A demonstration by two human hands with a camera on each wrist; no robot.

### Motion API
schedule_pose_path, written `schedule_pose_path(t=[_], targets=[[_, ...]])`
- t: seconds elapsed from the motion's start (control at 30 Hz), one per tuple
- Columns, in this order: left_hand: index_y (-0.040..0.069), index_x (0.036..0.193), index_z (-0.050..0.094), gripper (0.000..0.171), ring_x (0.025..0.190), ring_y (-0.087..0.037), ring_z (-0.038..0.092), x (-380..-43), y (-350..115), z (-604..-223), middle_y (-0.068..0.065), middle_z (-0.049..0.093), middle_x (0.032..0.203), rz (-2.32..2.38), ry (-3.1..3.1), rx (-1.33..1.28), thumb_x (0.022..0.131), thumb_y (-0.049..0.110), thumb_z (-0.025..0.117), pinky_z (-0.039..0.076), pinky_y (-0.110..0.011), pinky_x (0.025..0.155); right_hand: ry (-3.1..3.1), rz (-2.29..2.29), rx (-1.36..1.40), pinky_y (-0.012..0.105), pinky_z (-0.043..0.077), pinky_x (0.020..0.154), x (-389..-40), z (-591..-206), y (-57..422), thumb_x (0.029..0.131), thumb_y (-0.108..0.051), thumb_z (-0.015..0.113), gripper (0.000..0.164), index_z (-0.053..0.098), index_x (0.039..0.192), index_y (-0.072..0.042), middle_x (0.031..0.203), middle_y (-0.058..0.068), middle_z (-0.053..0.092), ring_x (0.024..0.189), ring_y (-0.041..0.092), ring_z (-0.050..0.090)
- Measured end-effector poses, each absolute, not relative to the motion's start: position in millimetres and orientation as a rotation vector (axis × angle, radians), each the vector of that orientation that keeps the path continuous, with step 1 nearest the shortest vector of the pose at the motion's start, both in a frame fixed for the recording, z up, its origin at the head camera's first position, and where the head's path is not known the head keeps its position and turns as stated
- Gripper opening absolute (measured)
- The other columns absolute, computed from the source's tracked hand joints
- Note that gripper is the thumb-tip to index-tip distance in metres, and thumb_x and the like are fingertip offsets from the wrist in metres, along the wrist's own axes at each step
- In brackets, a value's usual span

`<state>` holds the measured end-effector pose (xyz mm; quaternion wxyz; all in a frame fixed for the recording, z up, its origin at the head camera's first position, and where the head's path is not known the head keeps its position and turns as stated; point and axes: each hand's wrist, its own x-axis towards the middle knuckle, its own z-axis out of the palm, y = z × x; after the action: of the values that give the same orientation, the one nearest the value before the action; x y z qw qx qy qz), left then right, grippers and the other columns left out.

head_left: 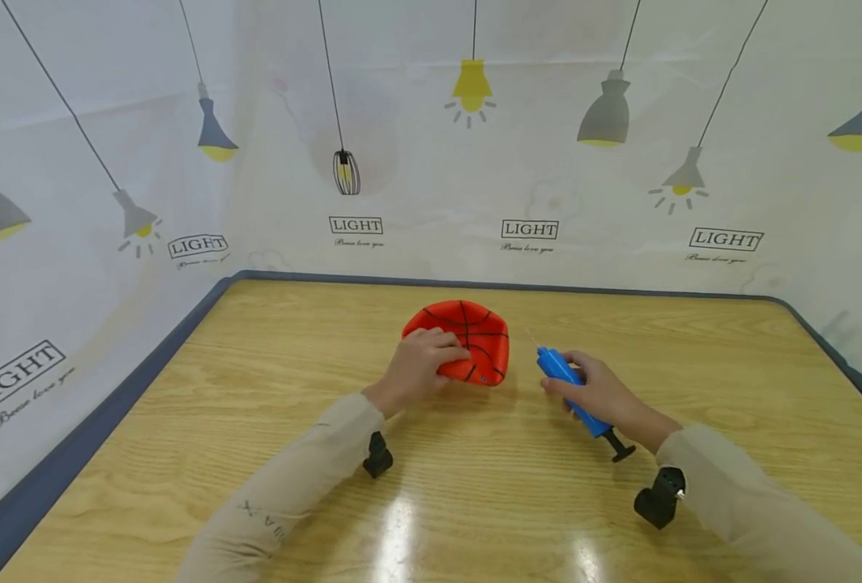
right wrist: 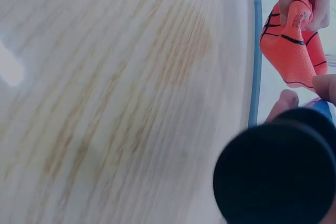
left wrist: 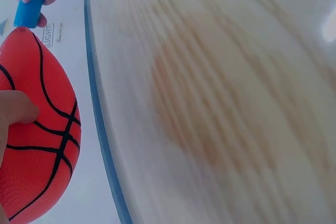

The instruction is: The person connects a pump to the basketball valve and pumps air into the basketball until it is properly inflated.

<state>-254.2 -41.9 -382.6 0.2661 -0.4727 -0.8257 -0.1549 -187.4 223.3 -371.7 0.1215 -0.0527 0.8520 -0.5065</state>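
Observation:
In the head view, a soft, partly collapsed red ball (head_left: 485, 340) with black basketball lines is gripped along its near left side by my left hand (head_left: 420, 364). My right hand (head_left: 599, 393) holds a blue hand pump (head_left: 556, 366), its fingers and thumb wrapped round the barrel. A thin needle (head_left: 532, 337) sticks out of the pump's front, pointing up and left, a short gap from the ball. The pump's black handle (right wrist: 273, 177) fills the lower right of the right wrist view. Folds in the ball (right wrist: 291, 59) show there beneath the left fingers.
A wood-grain table (head_left: 314, 340) with a dark blue edge (head_left: 504, 286) lies under both hands. Behind it hangs a white sheet (head_left: 431, 178) printed with lamps and lettering. Small black cameras (head_left: 377, 456) sit on both wrists, below the sleeves.

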Motion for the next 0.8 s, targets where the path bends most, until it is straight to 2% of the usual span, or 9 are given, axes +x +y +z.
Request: schedule_pose_path(t=[0.3,0.47,0.63,0.8], targets=[[0.016,0.085,0.070,0.027,0.081,-0.014,0.054,-249.9,-45.1,-378.8,0.002,0.062,0.085,-0.324,-2.155,-1.307,0.062,0.005,0.074,0.044,-0.027,0.072,2.500,-1.462,-0.320,0.039,0.047,0.055,-178.1,-365.6,216.0,0.085,-0.031,0.057,0.050,0.040,0.119,0.002,0.083,0.021,0.052,0.065,0.030,0.054],[0.016,0.085,0.070,0.026,0.081,-0.014,0.054,-247.6,-45.2,-375.9,0.003,0.061,0.084,-0.315,-2.130,-1.316,0.061,0.007,0.076,0.044,-0.027,0.072,2.472,-1.441,-0.441,0.038,0.047,0.054,-171.4,-362.8,209.6,0.087,-0.026,0.054,0.042,0.040,0.114,0.003,0.080,0.016,0.050,0.061,0.026,0.053],[0.016,0.084,0.070,0.025,0.080,-0.015,0.054,-246.9,-45.4,-374.2,0.003,0.061,0.083,-0.314,-2.113,-1.316,0.061,0.006,0.075,0.044,-0.027,0.072,2.413,-1.430,-0.491,0.041,0.047,0.051,-165.7,-360.9,203.6,0.088,-0.025,0.052,0.041,0.037,0.114,0.003,0.075,0.021,0.050,0.053,0.021,0.052],[0.016,0.085,0.070,0.024,0.081,-0.015,0.055,-247.7,-47.5,-373.1,0.002,0.061,0.083,-0.297,-2.119,-1.312,0.063,0.011,0.077,0.044,-0.027,0.072,2.388,-1.407,-0.494,0.037,0.044,0.045,-163.0,-360.9,197.9,0.087,-0.024,0.054,0.039,0.038,0.112,0.001,0.073,0.020,0.048,0.048,0.018,0.047]])
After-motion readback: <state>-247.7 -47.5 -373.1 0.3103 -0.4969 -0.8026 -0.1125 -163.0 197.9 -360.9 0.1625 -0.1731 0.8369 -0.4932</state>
